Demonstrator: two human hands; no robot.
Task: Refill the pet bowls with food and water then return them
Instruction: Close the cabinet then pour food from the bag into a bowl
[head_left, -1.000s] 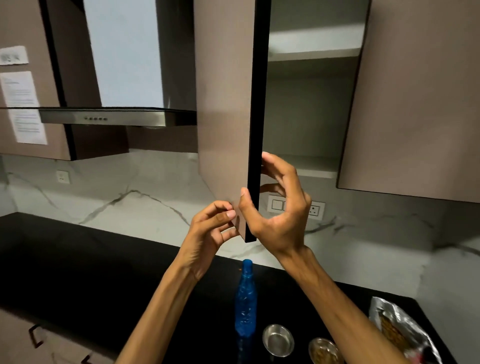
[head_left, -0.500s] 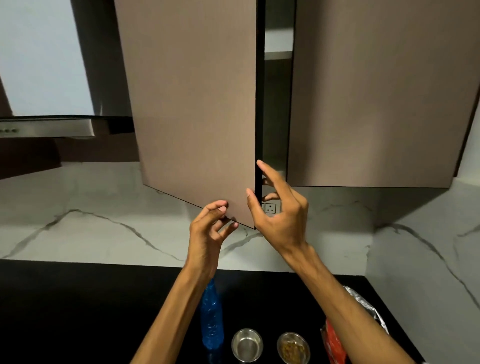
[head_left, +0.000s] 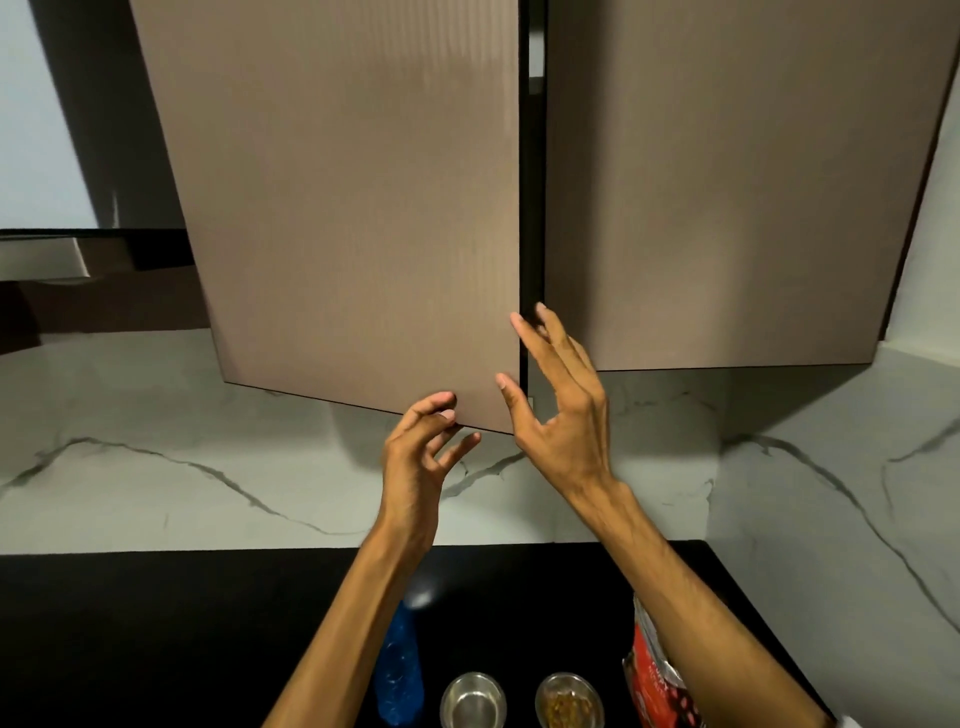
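Note:
Two small steel bowls stand on the black counter (head_left: 156, 623) at the bottom: the left bowl (head_left: 472, 699) looks shiny inside, the right bowl (head_left: 570, 701) holds brown kibble. A blue plastic bottle (head_left: 399, 675) stands left of them, partly behind my left forearm. A red and silver food bag (head_left: 657, 675) lies at the right, partly under my right arm. My right hand (head_left: 558, 405) has straight fingers against the free edge of the brown cabinet door (head_left: 353, 234). My left hand (head_left: 421, 452) hovers at the door's lower corner, fingers loosely curled, holding nothing.
A second brown cabinet door (head_left: 727, 182) is closed at the right, with a narrow dark gap between the two doors. A marble backsplash (head_left: 156, 441) runs behind the counter. A range hood (head_left: 47, 254) is at the left.
The cabinet door has swung from wide open to almost closed, hiding the shelves. My right hand went from curled round its edge to straight fingers on it. The view shifted right.

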